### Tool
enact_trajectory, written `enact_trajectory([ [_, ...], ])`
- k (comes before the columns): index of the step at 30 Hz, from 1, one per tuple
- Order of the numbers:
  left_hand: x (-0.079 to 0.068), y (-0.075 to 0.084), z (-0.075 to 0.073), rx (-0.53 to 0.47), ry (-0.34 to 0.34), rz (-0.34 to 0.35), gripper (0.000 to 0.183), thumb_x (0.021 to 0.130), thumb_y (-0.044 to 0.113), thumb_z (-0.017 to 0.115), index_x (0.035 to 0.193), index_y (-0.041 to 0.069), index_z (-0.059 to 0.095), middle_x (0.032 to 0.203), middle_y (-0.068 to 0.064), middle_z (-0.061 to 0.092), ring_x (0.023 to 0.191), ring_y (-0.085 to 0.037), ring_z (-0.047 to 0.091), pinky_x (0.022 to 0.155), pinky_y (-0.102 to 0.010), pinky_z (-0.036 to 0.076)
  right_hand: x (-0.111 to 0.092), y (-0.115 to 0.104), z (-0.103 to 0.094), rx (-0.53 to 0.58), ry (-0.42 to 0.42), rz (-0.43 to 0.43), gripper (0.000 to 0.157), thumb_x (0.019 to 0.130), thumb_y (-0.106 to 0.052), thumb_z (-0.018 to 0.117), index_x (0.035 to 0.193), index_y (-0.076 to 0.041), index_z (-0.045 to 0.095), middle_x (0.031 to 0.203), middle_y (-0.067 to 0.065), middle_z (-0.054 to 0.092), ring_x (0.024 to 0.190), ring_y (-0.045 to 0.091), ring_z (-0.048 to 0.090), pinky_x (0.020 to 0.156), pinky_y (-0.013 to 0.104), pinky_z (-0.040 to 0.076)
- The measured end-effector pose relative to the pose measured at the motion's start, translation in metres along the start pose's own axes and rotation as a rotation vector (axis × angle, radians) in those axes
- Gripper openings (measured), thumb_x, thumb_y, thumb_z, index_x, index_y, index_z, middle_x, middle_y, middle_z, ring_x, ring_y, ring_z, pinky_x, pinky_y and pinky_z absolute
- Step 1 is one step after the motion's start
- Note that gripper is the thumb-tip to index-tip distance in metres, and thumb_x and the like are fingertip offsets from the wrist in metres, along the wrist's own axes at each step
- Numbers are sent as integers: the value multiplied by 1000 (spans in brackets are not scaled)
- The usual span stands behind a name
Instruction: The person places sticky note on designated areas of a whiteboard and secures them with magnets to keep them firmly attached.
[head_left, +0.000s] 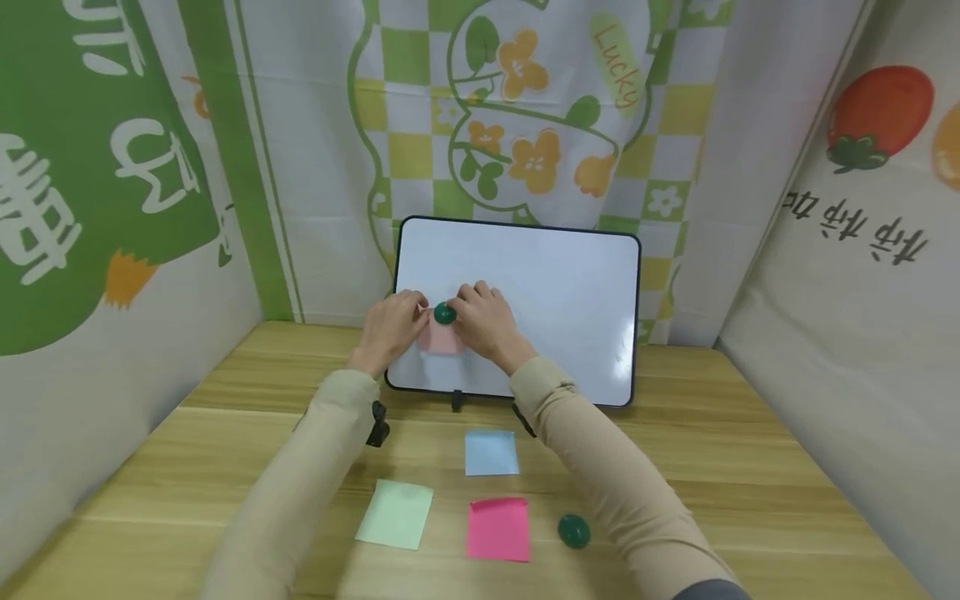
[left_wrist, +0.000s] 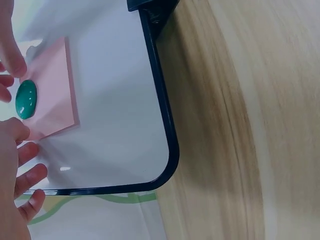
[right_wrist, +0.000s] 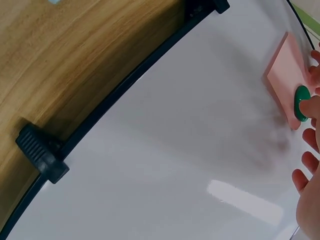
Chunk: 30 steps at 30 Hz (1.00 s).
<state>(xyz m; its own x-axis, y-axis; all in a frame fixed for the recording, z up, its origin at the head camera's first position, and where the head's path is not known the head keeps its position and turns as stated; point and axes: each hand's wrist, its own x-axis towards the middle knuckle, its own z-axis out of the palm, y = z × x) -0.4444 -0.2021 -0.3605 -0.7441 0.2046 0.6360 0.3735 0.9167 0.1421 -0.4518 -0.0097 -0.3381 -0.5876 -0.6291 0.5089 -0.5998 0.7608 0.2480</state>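
A pale pink sticky note (head_left: 442,340) lies against the left part of the whiteboard (head_left: 558,312). A glossy green oval magnet (left_wrist: 26,99) sits at the note's upper edge. At the note's upper left corner, my left hand (head_left: 392,329) pinches the paper with thumb and finger. My right hand (head_left: 483,321) holds the magnet from its right side, its other fingers loosely bent. In the right wrist view, a digit of this hand covers part of the magnet (right_wrist: 301,102). Whatever touches the magnet's back is hidden.
On the wooden table (head_left: 697,467) lie a blue note (head_left: 491,453), a light green note (head_left: 395,514), a bright pink note (head_left: 498,530) and a second green magnet (head_left: 573,531). Black feet (right_wrist: 42,152) support the board's lower edge. Printed curtains (head_left: 322,167) stand behind and beside.
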Motion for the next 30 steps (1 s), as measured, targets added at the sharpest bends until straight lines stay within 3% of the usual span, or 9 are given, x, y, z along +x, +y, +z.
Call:
enact_trajectory([
  [11,-5,-2,-9,-4,-11,35,18,93,20,67,101,5,70,89,-10,71,72,-24,65,60,-35,52,-16,4,-7,44,-35,-2,29,95,-26,67,122,-16,69,115,3,65,107,21,58,90,35,51],
  [30,-15,5,-16,-43,-126,46,17,91,17,68,106,8,71,96,-6,71,71,-17,60,58,-26,46,-42,7,-17,126,-107,-19,32,94,-28,68,123,-14,68,121,5,64,108,23,58,90,38,52],
])
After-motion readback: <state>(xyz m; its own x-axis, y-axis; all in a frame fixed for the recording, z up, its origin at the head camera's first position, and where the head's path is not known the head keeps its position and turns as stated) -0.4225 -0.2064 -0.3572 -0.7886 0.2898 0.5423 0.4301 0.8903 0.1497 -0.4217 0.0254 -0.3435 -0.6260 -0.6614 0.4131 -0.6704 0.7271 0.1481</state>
